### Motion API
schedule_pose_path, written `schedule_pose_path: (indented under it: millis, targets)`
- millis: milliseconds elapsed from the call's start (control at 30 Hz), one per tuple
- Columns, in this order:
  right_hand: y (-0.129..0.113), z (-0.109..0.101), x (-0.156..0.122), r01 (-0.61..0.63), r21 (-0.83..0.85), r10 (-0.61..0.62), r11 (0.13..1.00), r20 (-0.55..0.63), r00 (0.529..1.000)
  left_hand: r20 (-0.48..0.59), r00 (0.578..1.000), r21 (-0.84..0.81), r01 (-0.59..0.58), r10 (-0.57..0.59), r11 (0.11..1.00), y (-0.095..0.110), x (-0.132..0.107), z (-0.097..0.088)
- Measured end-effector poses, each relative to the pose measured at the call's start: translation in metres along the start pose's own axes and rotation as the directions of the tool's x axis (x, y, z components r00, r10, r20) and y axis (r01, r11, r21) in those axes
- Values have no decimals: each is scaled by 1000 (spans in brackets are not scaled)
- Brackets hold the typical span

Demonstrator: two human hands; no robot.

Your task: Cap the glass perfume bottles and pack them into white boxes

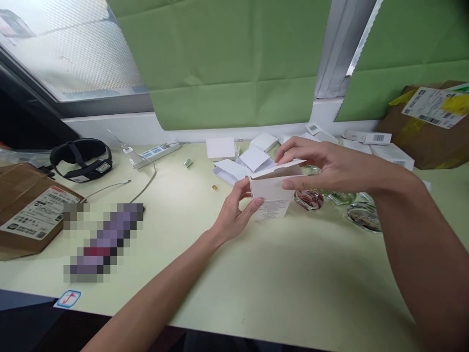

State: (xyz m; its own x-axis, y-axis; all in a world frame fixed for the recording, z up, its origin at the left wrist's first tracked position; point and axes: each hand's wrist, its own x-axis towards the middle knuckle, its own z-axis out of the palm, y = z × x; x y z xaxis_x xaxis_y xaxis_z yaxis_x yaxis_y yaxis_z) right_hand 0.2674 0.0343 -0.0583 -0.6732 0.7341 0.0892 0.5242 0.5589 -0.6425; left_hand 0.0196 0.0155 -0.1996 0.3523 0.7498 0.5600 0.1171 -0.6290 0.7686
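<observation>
A small white cardboard box (273,198) with printed text on its front stands between my hands above the table, its top flap partly raised. My left hand (238,210) grips its left side, thumb on the front. My right hand (311,164) holds the upper right part, with the thumb on the front face and the fingers over the flap. Whatever is inside the box is hidden. Just right of it lie a round glass piece with a red pattern (309,199) and a larger dark one (364,216), partly behind my right forearm.
Several white boxes (221,148) and unfolded cartons lie behind my hands. Brown parcels stand at the left (34,210) and right (428,132). A power strip (157,154), a cable, a black headset (81,160) and a blurred purple object (106,242) are on the left side.
</observation>
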Motion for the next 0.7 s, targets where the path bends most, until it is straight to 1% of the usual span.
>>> schedule_pose_path:
  millis: [100,200,333,500,600,700]
  targets:
    - [2,-1,-3,-35,21,34,999,83,996,27,1000,14,-16,16,1000,3,-1,0]
    - [2,1,-2,-73,-45,78,996,129,989,53,998,9,-19,19,1000,7,-1,1]
    - [1,8,2,-109,-105,128,988,202,971,40,999,9,7,-8,1000,10,-1,0]
    - [-3,11,5,-95,-82,107,992,159,981,31,999,-8,35,-35,999,9,-1,0]
    - [-2,11,6,-89,-43,95,995,174,980,30,999,-10,44,-44,999,9,-1,1]
    - [-2,12,7,-112,-4,110,994,198,974,32,998,-4,46,-45,999,10,-1,2]
